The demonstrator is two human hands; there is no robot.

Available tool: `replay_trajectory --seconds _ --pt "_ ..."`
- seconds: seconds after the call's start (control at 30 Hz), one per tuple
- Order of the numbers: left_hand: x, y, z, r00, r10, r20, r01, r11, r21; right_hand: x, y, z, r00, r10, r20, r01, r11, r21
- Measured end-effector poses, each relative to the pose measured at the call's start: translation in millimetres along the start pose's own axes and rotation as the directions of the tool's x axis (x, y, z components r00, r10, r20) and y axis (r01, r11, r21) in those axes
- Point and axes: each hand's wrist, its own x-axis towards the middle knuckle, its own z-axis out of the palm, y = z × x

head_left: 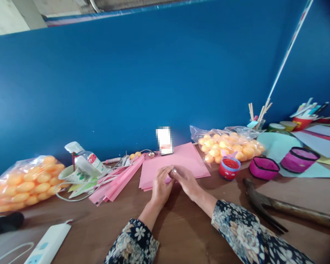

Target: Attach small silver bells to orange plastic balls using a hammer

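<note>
My left hand (161, 185) and my right hand (185, 180) meet at the front edge of a stack of pink paper (181, 159). The fingers of both are bent and drawn together, with the fingertips touching or nearly so. A small shiny spot shows where they meet; whether it is a ring or a held object I cannot tell. A bit of pink appears between the palms, and whatever lies there is mostly hidden. Just beyond the hands, a phone-like upright thing (165, 141) with a blurred face stands at the back of the paper, beside a small silvery ball (151, 154).
Folded pink strips (118, 181), cables and a white bottle (92, 163) lie left. Bags of orange balls (27, 181) (228, 145) flank the work area. At right are a red cup (229, 169), purple fabric rings (264, 168) and a hammer (291, 209). A power strip (51, 242) lies front left.
</note>
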Motion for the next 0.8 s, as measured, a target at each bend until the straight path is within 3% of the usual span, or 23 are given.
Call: replay_trajectory --seconds 0.17,0.4,0.63,0.8 --pt "-0.3 0.1 -0.1 1.000 -0.022 0.005 0.022 1.000 -0.022 -0.2 -0.6 0.7 1.000 0.004 0.011 -0.004 1.000 -0.013" --pt "0.0 1.4 1.4 0.995 -0.099 0.015 0.099 0.993 -0.066 -0.4 4.7 -1.0 0.997 0.046 -0.068 -0.041 0.997 0.069" --pt "-0.6 -3.7 2.3 0.968 -0.251 0.004 0.246 0.943 -0.224 0.7 11.7 -3.6 0.993 0.091 -0.069 -0.076 0.978 0.192" --pt "1.2 -2.9 -0.4 0.970 -0.241 0.010 0.237 0.941 -0.242 2.3 15.1 -8.0 0.991 0.116 -0.072 -0.101 0.977 0.188"
